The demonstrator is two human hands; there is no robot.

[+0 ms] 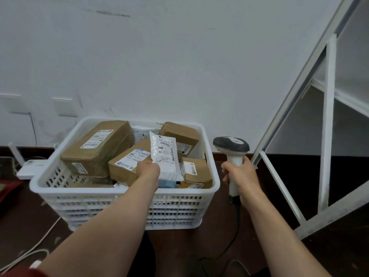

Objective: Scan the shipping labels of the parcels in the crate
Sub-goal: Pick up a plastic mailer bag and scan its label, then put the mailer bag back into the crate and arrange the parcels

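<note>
A white slotted plastic crate [123, 204] stands on the dark floor against the wall, filled with several brown cardboard parcels, the largest [97, 148] at the left. My left hand [148, 169] holds a white plastic mailer [164, 154] upright over the crate, its printed shipping label facing me. To the right of the crate, my right hand [240, 177] grips the handle of a white and grey barcode scanner [231, 147]. The scanner's head is level with the mailer, and its black cable hangs down to the floor.
A white metal shelf frame [327, 124] slants up at the right. A white power strip [30, 168] and cables lie on the floor left of the crate. Wall sockets [64, 106] sit on the white wall behind.
</note>
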